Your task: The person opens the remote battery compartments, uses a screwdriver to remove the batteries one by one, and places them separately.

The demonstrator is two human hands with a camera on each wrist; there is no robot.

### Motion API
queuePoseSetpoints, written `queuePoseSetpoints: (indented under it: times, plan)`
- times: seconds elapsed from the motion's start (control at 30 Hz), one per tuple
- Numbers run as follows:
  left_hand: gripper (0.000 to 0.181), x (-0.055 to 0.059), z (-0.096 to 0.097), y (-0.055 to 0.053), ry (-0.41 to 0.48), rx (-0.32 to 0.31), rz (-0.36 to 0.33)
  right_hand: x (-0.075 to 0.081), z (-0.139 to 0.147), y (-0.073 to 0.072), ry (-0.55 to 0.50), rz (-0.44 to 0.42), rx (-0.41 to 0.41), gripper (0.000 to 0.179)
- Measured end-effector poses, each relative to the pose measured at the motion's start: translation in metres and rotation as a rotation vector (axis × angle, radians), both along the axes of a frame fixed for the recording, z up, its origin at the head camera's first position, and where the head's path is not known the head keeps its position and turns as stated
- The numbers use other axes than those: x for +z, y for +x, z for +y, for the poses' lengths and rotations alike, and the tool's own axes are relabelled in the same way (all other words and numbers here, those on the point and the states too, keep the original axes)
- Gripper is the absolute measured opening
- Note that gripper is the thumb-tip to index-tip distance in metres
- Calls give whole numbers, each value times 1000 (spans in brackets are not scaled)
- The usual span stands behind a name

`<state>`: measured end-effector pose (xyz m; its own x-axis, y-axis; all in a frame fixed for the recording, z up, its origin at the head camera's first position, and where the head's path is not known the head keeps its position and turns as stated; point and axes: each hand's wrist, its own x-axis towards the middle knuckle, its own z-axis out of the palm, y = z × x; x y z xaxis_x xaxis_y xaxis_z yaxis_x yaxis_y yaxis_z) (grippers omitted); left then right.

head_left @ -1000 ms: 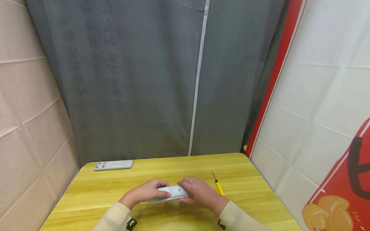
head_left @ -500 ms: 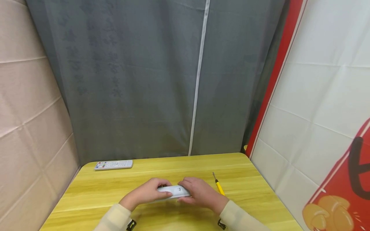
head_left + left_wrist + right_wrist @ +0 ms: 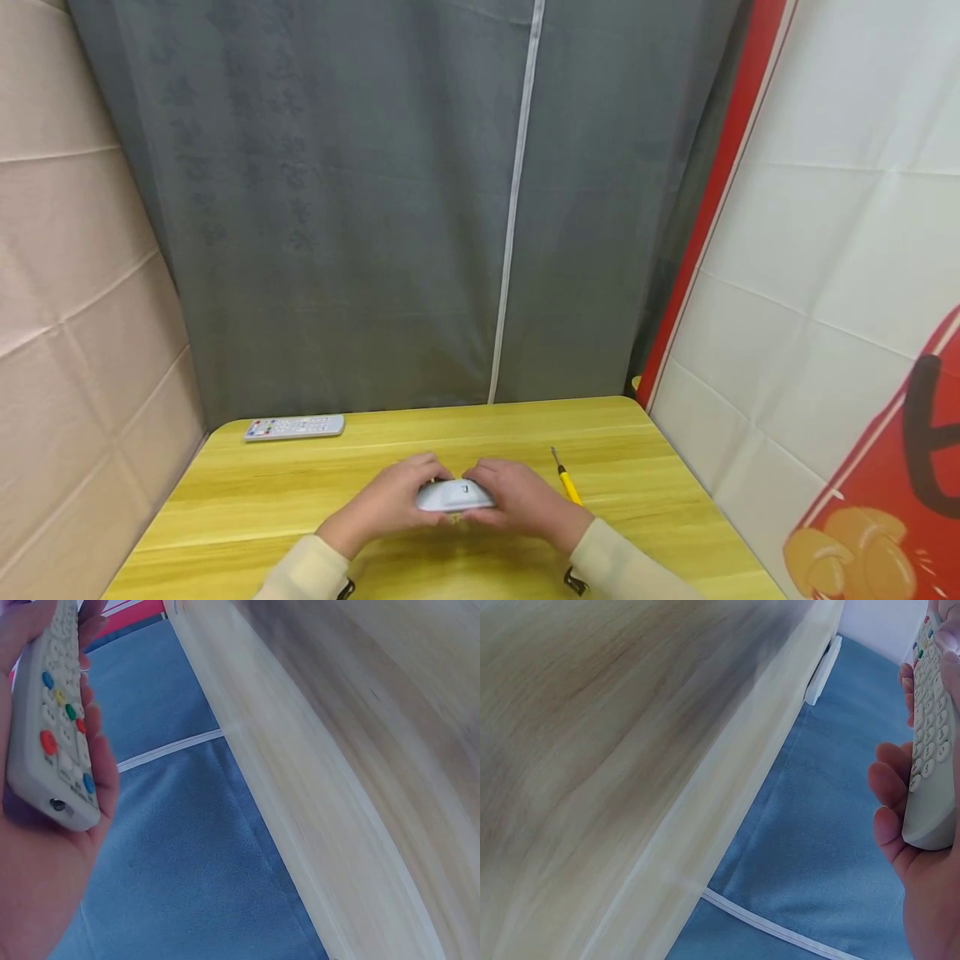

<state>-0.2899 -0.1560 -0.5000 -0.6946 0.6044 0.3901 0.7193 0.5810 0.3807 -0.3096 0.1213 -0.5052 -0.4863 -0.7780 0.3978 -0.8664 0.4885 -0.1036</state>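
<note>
Both hands hold one pale grey remote control (image 3: pixel 453 495) above the front middle of the table. In the head view its back faces up, and its two ends are covered by the hands. My left hand (image 3: pixel 393 502) grips the left end; the left wrist view shows this end of the remote (image 3: pixel 56 742), with coloured buttons, lying in the palm. My right hand (image 3: pixel 521 502) has its fingers and thumb round the other end. Rows of white buttons on the remote (image 3: pixel 934 750) face away from the palm in the right wrist view.
A second grey remote control (image 3: pixel 295 427) lies at the back left of the wooden table (image 3: pixel 420 437). Beside the right hand is a screwdriver (image 3: pixel 567 482) with a yellow handle. A grey curtain (image 3: pixel 360 217) hangs behind the table's back edge.
My left hand has shifted a little right along the remote, covering its left end. The remote has tilted slightly and looks shorter. My right hand has hardly moved.
</note>
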Motion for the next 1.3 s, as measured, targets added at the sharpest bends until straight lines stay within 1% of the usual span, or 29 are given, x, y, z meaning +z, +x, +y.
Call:
queuePoseSetpoints:
  times: [0.17, 0.27, 0.4, 0.5, 0.57, 0.83, 1.07, 1.3]
  plan:
    - [40, 1, 1, 0, -4, 5, 75, 2, 0, 0, -9, -13, -4, 46]
    - [41, 3, 1, 1, 3, -3, 95, 3, 0, -1, -9, -16, 0, 46]
    - [41, 4, 0, 0, -2, 1, 66, 5, 0, -1, -15, -22, 12, 47]
    - [41, 5, -1, -2, -11, 7, 37, 5, 1, -1, -34, -25, 33, 49]
    - [40, 5, -2, -3, -12, 5, 32, 5, 1, -2, -53, -27, 47, 48]
    - [37, 6, -4, -3, -2, -9, 37, 5, 0, -2, -109, -14, 98, 40]
    - [38, 5, -4, -3, -4, -7, 44, 6, -1, 0, -120, -45, 109, 39]
    - [37, 5, -6, -3, 6, -7, 41, 6, 1, -1, -123, -21, 139, 39]
